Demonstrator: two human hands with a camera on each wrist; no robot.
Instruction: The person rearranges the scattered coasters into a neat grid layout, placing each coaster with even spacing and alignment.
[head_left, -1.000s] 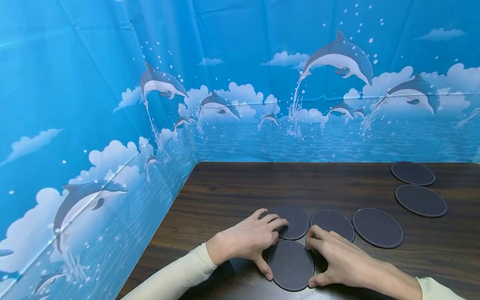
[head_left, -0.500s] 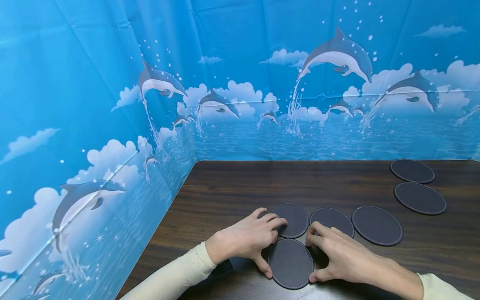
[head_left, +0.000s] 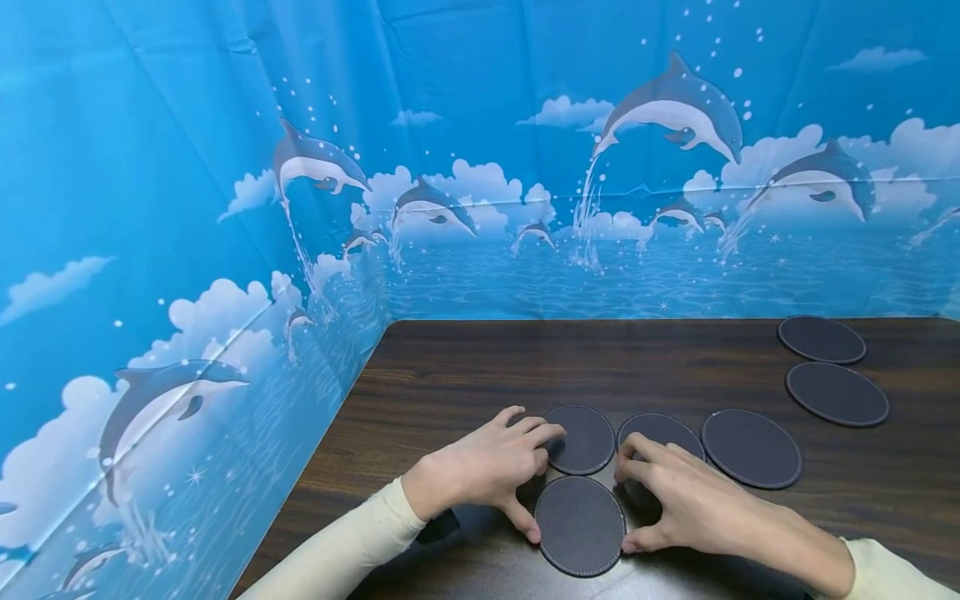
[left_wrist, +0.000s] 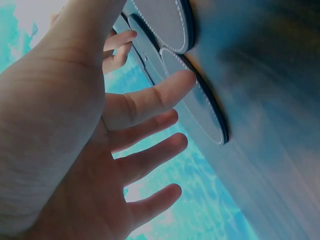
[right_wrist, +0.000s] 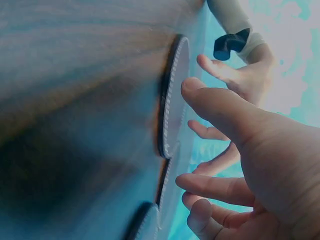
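- Head view: left hand (head_left: 487, 468) spread wide, thumb at the left edge of the nearest disc (head_left: 581, 526), fingers by the rear disc (head_left: 583, 439).
- Right hand (head_left: 693, 497) also wide, fingers loosely bent, thumb at the nearest disc's right edge; whether either thumb touches, I cannot tell.
- Nearest disc lies flat on the tabletop (head_left: 465, 367), between both thumbs.

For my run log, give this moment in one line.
left hand: thumb left of nearest disc | right hand: thumb right of it | five other discs: on table
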